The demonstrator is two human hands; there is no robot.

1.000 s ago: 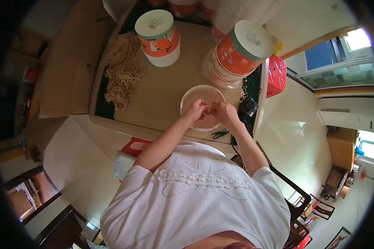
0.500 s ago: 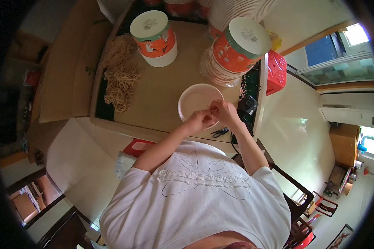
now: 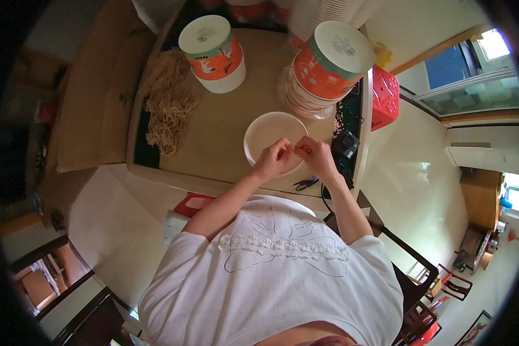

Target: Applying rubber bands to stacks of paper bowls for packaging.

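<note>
Hands meeting over the plate
Left hand (image 3: 273,160) and right hand (image 3: 314,155) are pinching something tiny at centre frame, unidentifiable, above the light, stiff plate (image 3: 267,134); its rim suits gripping.

You sit in a home room used for handwork, with a glossy tiled floor (image 3: 421,190), a window (image 3: 473,69), dark wooden chairs (image 3: 444,288), and a wooden table (image 3: 213,127) crowded with lidded paper tubs (image 3: 213,52), stacked bowls (image 3: 305,95) and straw-like fibre (image 3: 167,104).
</note>
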